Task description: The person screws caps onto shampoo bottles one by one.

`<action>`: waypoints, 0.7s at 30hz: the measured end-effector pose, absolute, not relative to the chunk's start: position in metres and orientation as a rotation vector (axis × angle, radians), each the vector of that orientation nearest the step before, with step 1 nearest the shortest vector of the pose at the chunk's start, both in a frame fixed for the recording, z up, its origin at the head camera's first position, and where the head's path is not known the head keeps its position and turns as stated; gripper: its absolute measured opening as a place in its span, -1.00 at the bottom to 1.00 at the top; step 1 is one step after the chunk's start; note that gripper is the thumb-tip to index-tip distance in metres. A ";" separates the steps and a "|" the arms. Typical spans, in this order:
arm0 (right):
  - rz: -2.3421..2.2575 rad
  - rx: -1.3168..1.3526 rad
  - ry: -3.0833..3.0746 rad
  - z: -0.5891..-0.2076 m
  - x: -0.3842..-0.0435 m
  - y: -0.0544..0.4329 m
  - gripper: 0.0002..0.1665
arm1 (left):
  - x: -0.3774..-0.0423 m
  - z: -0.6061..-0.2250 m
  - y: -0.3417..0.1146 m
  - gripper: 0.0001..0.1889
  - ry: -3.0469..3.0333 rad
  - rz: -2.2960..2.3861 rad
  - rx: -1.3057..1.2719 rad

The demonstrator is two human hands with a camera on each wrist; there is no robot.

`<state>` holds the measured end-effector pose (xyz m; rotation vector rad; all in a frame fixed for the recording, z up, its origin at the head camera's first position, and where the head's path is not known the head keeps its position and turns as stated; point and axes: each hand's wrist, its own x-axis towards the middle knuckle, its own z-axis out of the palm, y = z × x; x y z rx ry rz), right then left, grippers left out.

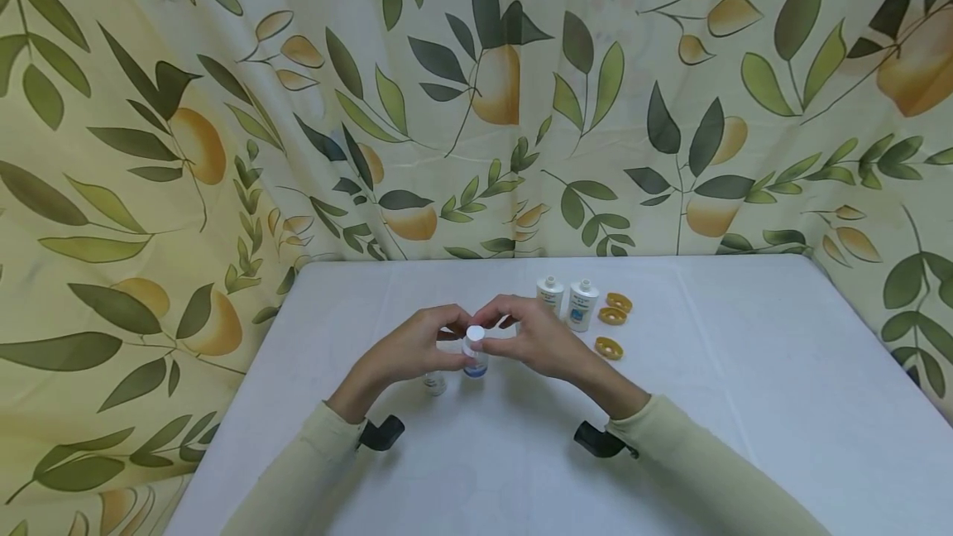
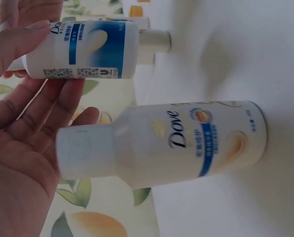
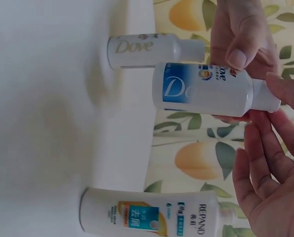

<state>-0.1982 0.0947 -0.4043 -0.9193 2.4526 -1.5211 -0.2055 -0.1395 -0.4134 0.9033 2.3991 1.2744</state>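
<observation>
A small white Dove bottle [image 1: 475,365] with a blue lower label is held upright between both hands, seemingly just above the table. My left hand [image 1: 417,346] grips its body between thumb and fingers. My right hand [image 1: 530,337] pinches its white cap [image 3: 265,95], the other fingers spread loosely below in the right wrist view. Another white Dove bottle [image 2: 186,140], capped and with a gold and blue label, stands on the table beside my left hand. In the right wrist view, a white REPAND bottle [image 3: 151,212] stands near my right hand.
Two white bottles without caps, one [image 1: 549,292] beside the other [image 1: 583,306], stand behind my right hand. Three yellow-brown rings, the nearest [image 1: 609,347] apart from the others, lie to their right. A white-covered table [image 1: 715,437] meets a leaf-and-fruit patterned curtain [image 1: 596,147].
</observation>
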 end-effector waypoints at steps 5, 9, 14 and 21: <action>-1.503 -0.904 2.454 -0.409 -0.200 0.092 -0.71 | -0.206 -0.416 -0.143 -0.64 2.417 1.260 0.922; -1.481 -0.887 2.447 -0.412 -0.201 0.089 -0.69 | -0.205 -0.417 -0.144 -0.64 2.406 1.270 0.930; -1.470 -0.882 2.452 -0.416 -0.201 0.086 -0.73 | -0.204 -0.418 -0.146 -0.64 2.419 1.242 0.913; -1.485 -0.877 2.432 -0.422 -0.202 0.082 -0.75 | -0.205 -0.421 -0.148 -0.62 2.422 1.214 0.851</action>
